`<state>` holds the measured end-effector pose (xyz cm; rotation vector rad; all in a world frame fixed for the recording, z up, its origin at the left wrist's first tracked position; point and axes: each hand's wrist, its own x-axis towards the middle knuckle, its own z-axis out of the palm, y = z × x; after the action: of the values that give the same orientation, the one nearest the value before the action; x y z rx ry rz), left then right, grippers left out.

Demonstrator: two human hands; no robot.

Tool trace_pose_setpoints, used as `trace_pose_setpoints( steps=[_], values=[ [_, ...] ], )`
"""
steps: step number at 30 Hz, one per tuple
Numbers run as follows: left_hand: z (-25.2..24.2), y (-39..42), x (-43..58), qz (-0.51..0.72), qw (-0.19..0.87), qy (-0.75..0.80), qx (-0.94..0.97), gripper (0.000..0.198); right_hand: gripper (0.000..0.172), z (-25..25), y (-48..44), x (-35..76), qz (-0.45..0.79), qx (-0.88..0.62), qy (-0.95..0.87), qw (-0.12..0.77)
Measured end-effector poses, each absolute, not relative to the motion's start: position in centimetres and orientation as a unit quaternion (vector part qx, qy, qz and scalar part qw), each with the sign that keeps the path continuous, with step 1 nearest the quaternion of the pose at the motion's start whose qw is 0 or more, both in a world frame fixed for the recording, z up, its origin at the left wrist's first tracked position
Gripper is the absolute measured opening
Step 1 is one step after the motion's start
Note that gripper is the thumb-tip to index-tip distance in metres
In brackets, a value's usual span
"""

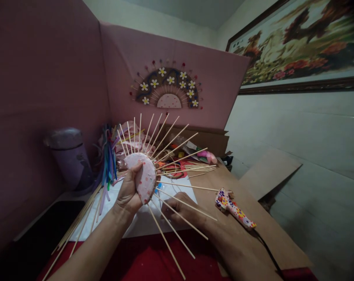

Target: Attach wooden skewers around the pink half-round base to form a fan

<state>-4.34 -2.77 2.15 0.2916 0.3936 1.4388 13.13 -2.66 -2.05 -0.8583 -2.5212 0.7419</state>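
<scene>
Your left hand clamps the pink half-disc, fingers closed round its edge, up over the white paper so the skewers fan clear. Right hand rests beneath them, fingers curled; grasp hidden. Glue gun just beside.

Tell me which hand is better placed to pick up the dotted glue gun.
Right, most likely. The right hand lies on the table close to the dotted glue gun, with nothing visibly in it. The left hand is busy gripping the pink skewer disc, held up off the table.
</scene>
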Motion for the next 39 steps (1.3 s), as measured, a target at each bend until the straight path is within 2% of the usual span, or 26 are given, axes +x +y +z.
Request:
trace_pose_setpoints(
  steps=[8, 11, 15, 23, 27, 32, 39],
  values=[
    [2.6, -2.7, -4.4, 0.666, 0.711, 0.186, 0.126, 0.021, 0.018, -2.5, -1.5, 13.6, 0.191, -0.416, -0.86, 0.225],
    [2.6, -2.6, -4.6, 0.661, 0.709, 0.2, 0.14, 0.021, 0.02, -2.4, -0.5, 14.4, 0.204, -0.477, -0.809, 0.276],
    [2.4, -2.5, -4.7, 0.677, 0.697, 0.199, 0.13, 0.018, 0.02, -2.5, 0.7, 15.4, 0.22, -0.482, -0.768, 0.359],
    [2.3, -2.6, -4.9, 0.658, 0.718, 0.166, 0.15, 0.015, 0.02, -2.3, 1.0, 16.0, 0.275, -0.457, -0.754, 0.384],
    [2.4, -2.5, -4.9, 0.671, 0.703, 0.183, 0.149, 0.015, 0.022, -1.1, 0.5, 16.0, 0.365, -0.447, -0.712, 0.401],
    [2.5, -2.2, -5.0, 0.703, 0.672, 0.2, 0.121, 0.018, 0.025, 0.0, 0.4, 16.8, 0.45, -0.393, -0.71, 0.372],
    [2.1, -2.1, -4.8, 0.696, 0.684, 0.185, 0.114, 0.021, 0.019, 0.1, -0.2, 16.7, 0.509, -0.36, -0.744, 0.238]
  ],
)
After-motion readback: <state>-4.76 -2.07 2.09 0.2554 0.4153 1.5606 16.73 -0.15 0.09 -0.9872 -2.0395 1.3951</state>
